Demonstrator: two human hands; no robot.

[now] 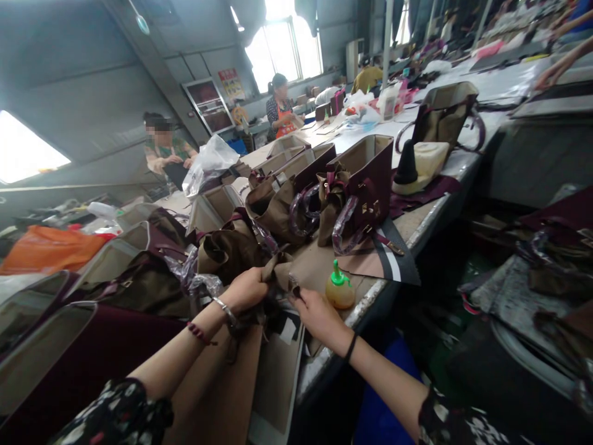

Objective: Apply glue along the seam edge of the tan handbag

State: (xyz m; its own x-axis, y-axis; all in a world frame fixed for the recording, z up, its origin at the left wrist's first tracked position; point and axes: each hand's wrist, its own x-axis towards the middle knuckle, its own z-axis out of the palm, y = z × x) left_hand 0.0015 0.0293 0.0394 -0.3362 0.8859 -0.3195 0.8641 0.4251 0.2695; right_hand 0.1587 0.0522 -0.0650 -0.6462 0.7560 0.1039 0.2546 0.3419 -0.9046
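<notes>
At the table's near side, my left hand [246, 290] is closed on the edge of a piece of olive-brown fabric [277, 272], partly bunched and blurred. My right hand [319, 314] pinches the same fabric opposite it, fingers together. Just right of the hands stands a small bottle [340, 293] of amber liquid with a green spout cap. Flat panels [275, 371] lie below my hands. Beyond the left hand, an olive-brown fabric bag piece [227, 256] slumps beside plastic-wrapped handles [206, 285].
Several maroon handbags [373, 185] line the table. A black cone [406, 164] stands by a pale container [430, 164] near the right edge. A striped grey piece [398, 259] overhangs that edge. Co-workers [164, 148] sit across the table. More bag parts [523, 284] lie at right.
</notes>
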